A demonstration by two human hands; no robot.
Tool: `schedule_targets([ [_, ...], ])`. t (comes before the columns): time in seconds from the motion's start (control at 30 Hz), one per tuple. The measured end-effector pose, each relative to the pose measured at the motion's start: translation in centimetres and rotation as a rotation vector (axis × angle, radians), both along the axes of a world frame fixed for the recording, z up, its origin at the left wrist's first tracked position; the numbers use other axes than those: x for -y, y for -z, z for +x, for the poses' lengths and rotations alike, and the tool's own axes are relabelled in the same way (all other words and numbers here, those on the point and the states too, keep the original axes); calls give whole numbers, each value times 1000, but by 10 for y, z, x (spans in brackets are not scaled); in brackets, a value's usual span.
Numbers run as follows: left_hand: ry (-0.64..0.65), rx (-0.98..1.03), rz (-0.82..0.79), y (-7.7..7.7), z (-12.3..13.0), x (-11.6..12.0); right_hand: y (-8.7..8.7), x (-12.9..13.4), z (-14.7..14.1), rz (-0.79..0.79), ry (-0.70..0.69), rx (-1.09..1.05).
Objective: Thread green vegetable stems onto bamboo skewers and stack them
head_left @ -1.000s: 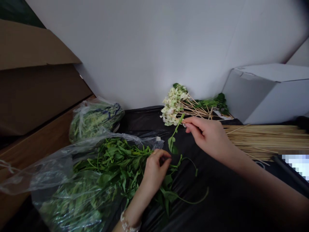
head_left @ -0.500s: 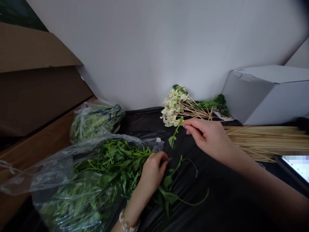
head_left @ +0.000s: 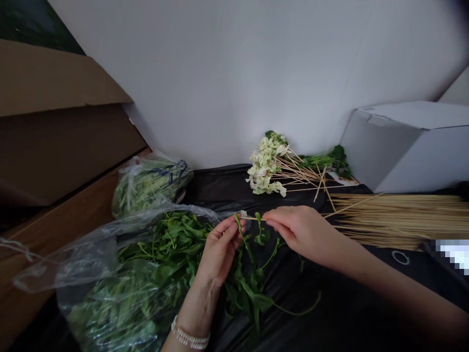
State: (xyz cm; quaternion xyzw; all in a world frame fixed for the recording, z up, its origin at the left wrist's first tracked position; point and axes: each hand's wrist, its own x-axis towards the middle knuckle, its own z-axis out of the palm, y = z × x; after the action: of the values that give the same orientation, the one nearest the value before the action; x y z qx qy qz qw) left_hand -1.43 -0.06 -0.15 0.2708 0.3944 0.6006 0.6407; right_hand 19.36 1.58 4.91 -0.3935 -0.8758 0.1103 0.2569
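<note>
My right hand (head_left: pixel 293 230) is closed around a thin wooden skewer (head_left: pixel 252 218) that points left. A piece of leafy green (head_left: pixel 259 227) hangs on the skewer close to my right fingertips. At the skewer's other end, my left hand (head_left: pixel 223 244) pinches a green stem (head_left: pixel 238 222) against the tip; whether the tip has gone through it I cannot tell. Beneath and beside my left hand lies a heap of leafy greens (head_left: pixel 179 244), spilling from a clear plastic bag (head_left: pixel 84 264). Loose sprigs (head_left: pixel 252 293) rest on the black plastic sheet (head_left: pixel 293 322).
Skewers bearing pale leaves (head_left: pixel 267 166) lie by the white wall, beside more greens (head_left: pixel 339 159). Bare skewers (head_left: pixel 403 220) are stacked right. A second bag of greens (head_left: pixel 152 183), a cardboard box (head_left: pixel 58 146), a white box (head_left: pixel 410 151) and a ring (head_left: pixel 400 257) surround the sheet.
My right hand has drawn the skewer with its green piece down, away from the pale-leaf skewers. My left hand has risen from the heap, bringing a stem to the skewer tip.
</note>
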Motion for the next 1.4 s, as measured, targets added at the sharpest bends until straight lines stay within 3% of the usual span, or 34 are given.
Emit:
schedule_targets([
  [1.4, -39, 29, -23, 2, 0, -2, 9, -1, -6, -32, -43, 3],
])
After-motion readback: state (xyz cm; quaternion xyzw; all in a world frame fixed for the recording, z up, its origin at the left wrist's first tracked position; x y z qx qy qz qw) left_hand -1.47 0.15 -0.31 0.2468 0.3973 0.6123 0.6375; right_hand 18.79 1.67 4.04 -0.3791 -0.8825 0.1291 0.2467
